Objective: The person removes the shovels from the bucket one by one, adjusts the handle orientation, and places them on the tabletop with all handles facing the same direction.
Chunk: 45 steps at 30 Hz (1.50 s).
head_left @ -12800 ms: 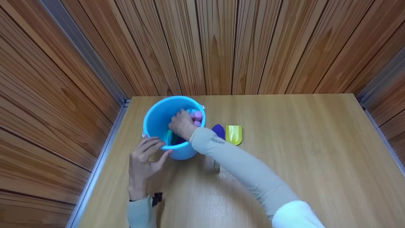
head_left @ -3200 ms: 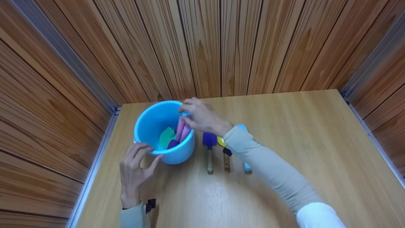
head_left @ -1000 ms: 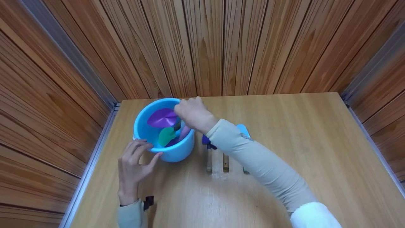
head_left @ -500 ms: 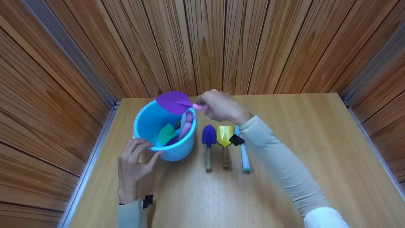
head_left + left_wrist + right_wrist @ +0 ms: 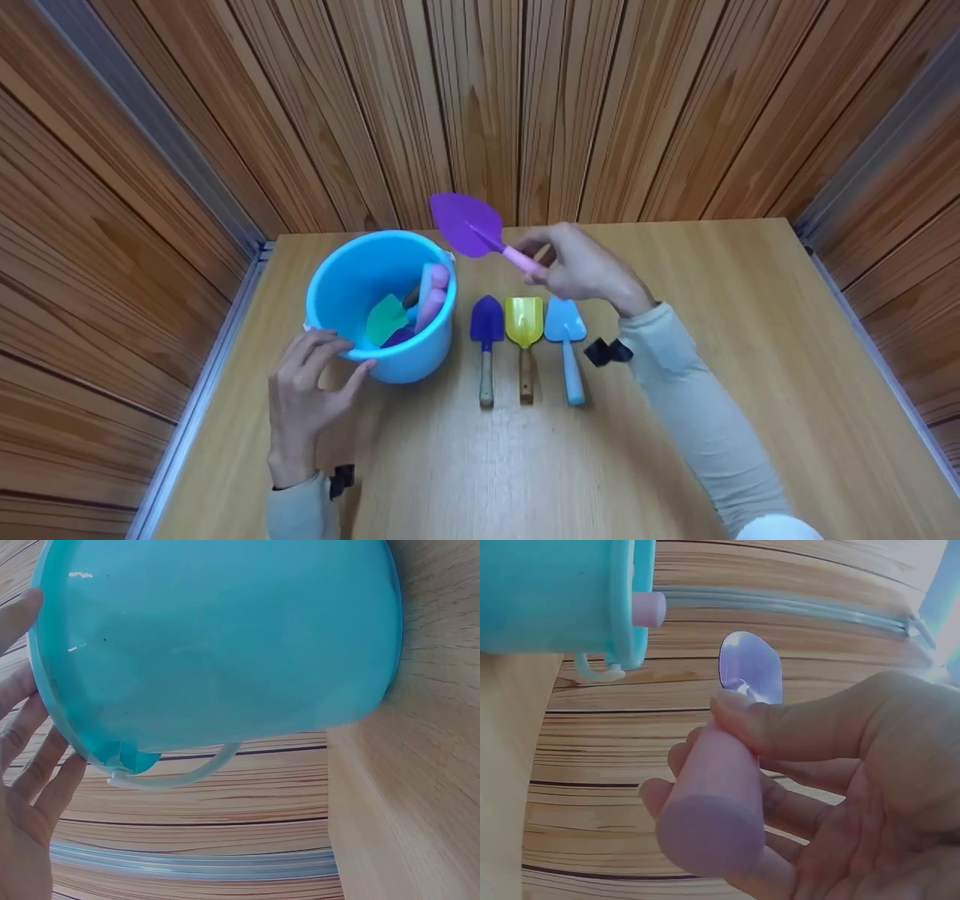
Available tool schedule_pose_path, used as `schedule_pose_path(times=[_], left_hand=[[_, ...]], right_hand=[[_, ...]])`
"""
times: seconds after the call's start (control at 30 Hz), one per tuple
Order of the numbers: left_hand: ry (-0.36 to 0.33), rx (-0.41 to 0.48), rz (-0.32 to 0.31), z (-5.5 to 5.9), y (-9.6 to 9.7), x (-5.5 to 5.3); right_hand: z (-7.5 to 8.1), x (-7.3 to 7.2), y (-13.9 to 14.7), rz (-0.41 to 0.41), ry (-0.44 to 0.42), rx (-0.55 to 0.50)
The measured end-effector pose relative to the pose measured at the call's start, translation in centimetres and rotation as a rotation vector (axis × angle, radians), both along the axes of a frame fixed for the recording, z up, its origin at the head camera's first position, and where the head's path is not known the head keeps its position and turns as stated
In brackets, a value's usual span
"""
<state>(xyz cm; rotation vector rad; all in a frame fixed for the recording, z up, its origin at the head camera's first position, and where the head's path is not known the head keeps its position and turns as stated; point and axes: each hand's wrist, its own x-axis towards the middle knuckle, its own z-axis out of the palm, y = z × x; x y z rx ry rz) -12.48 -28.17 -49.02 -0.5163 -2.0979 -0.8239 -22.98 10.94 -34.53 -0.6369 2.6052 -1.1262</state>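
Observation:
My right hand (image 5: 589,262) holds a purple trowel (image 5: 466,223) by its pink handle (image 5: 714,810), in the air to the right of the bucket's rim. The trowel's blade points up and left in the head view. My left hand (image 5: 307,397) touches the near left rim of the blue bucket (image 5: 412,364), its fingers and thumb spread along the edge. Inside the bucket lie a green blade (image 5: 386,319), pink-ended handles (image 5: 431,307) and a dark purple piece (image 5: 399,336), partly hidden by the wall.
Right of the bucket, a dark blue trowel (image 5: 487,322), a yellow shovel (image 5: 524,319) and a light blue trowel (image 5: 566,322) lie side by side, handles toward me. The wooden table (image 5: 480,480) meets plank walls (image 5: 487,112) behind and at the sides.
My right hand has lifted the purple trowel out of the bucket and carried it right and up. Earlier, the row of tools on the table grew. The left hand stays at the rim.

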Motion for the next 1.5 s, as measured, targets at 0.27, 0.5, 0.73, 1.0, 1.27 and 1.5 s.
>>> schedule_pose_path(times=[0.27,0.5,0.73,1.0,1.27,1.5], left_hand=[[-0.007,0.002,0.023,-0.3,-0.1,0.6],[-0.075,0.017,0.075,-0.1,-0.1,1.4],[-0.124,-0.015,0.104,-0.3,-0.2,1.7],[-0.086,-0.003,0.073,-0.2,-0.1,1.3],[-0.067,0.015,0.05,0.0,0.0,0.9],[-0.052,0.008,0.053,-0.4,0.0,1.2]], right_hand=[[-3.6,2.2,2.8,-0.09,-0.102,-0.118],[-7.3,4.1,4.8,-0.171,-0.106,-0.199],[-10.5,6.0,6.5,-0.26,-0.18,-0.261],[-13.0,7.1,8.8,-0.335,-0.237,-0.346],[-14.7,7.3,9.6,-0.414,-0.304,-0.353],[-15.8,6.9,10.1,-0.466,-0.349,-0.329]])
